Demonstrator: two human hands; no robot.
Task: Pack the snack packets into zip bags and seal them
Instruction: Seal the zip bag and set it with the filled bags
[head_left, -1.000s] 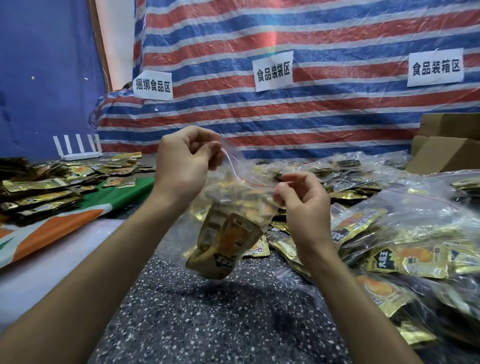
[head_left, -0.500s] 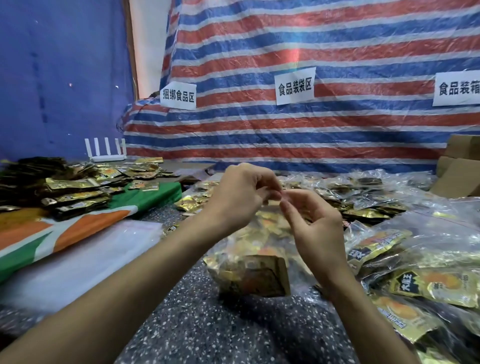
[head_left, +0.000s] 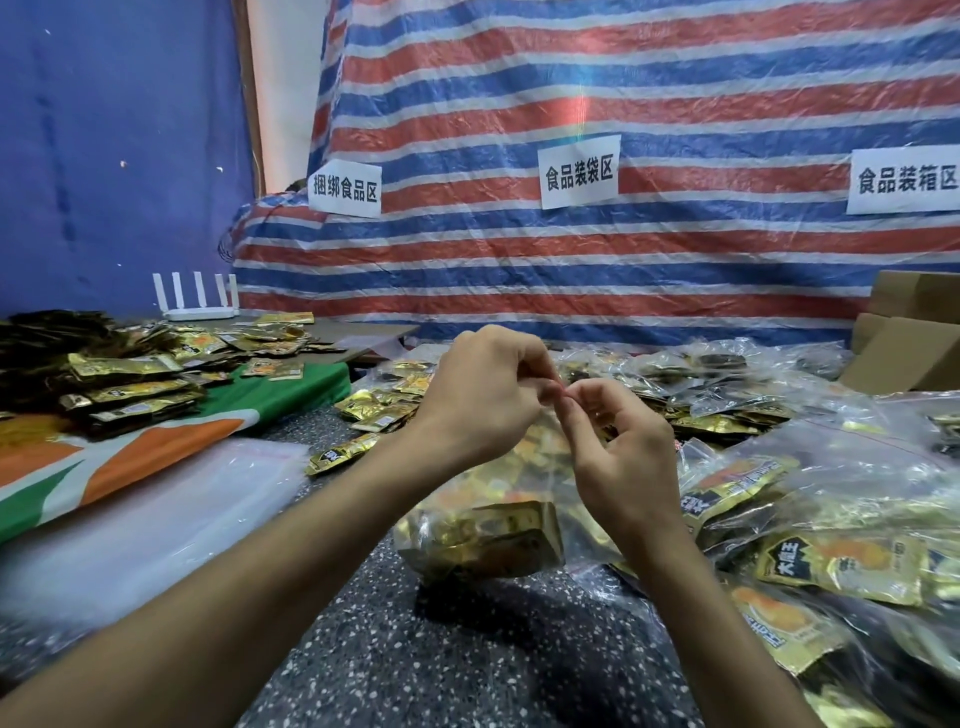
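Note:
A clear zip bag (head_left: 483, 525) stuffed with gold snack packets stands on the speckled table (head_left: 467, 665) in front of me. My left hand (head_left: 483, 395) and my right hand (head_left: 618, 457) meet above it, fingertips together, both pinching the bag's red zip strip at its top edge. Their fingers hide most of the strip. Loose gold packets (head_left: 379, 405) lie just behind the bag.
Filled zip bags (head_left: 831, 509) pile up on the right. Stacks of gold packets (head_left: 119, 374) cover a green-orange-white cloth (head_left: 156, 447) on the left, beside a pile of empty clear bags (head_left: 145, 519). Cardboard boxes (head_left: 914, 338) stand far right, a white router (head_left: 200, 301) far left.
The bag, held up open a second ago, now rests on the table. My hands have come together at its top edge, and my view has shifted left.

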